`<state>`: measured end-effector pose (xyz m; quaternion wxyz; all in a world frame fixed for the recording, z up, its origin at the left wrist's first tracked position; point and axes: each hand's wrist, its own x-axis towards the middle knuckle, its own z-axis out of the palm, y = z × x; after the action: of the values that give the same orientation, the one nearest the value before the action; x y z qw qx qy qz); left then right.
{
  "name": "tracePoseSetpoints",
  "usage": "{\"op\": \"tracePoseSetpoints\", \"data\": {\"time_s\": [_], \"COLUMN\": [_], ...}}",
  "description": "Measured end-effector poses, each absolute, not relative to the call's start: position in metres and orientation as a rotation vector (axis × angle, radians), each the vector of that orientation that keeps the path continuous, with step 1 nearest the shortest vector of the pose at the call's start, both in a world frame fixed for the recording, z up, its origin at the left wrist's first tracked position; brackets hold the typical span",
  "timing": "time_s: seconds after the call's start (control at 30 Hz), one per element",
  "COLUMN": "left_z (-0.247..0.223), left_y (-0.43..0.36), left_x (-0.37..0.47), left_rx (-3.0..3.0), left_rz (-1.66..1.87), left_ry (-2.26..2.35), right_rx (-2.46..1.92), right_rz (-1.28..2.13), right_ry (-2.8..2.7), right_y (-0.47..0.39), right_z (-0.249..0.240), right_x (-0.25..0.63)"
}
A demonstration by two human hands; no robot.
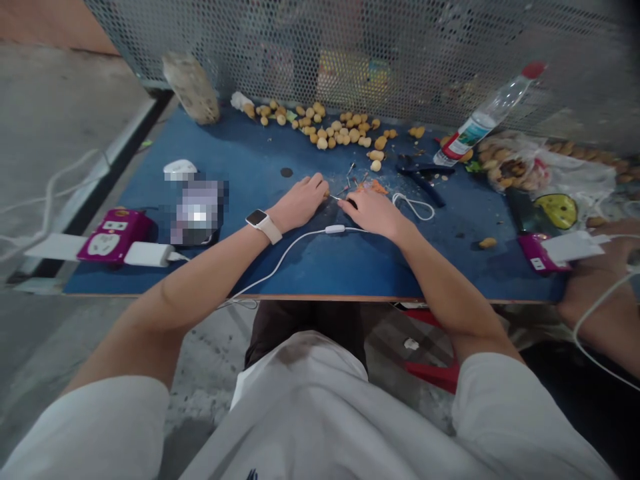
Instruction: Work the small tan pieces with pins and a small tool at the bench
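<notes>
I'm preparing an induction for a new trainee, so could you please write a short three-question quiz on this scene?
1. Multiple choice: where do most of the loose tan gourd-shaped pieces lie on the blue tabletop?
A) Along the near edge
B) Toward the far side, by the perforated metal screen
C) At the far left corner

2. True or false: the right hand is nearer the pliers than the left hand is.

3. Fill in the blank: the left wrist wears a ____ with a pale band.

Key: 1. B; 2. True; 3. smartwatch
</notes>
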<state>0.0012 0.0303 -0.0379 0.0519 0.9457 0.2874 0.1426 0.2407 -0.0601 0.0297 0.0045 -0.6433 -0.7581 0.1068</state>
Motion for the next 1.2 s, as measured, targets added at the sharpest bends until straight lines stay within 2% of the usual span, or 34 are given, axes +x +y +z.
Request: {"op": "tracePoseSetpoints", "data": {"time_s": [0.7, 1.2], "left_z": [-0.029, -0.034], "left_y": [0.027, 0.027], "left_x": [0.006, 0.007], "left_rx": [2.824, 2.836], "left_rz": [0.388, 0.416], "left_ry": [0.914, 0.937], "right_rx": [-2.063, -1.919], "right_rz": [0.250, 0.402], "right_ry": [-2.304, -2.376], "right_y": [-0.060, -0.056], "right_z": [0.024, 0.028], "right_x": [0.242, 0.256]}}
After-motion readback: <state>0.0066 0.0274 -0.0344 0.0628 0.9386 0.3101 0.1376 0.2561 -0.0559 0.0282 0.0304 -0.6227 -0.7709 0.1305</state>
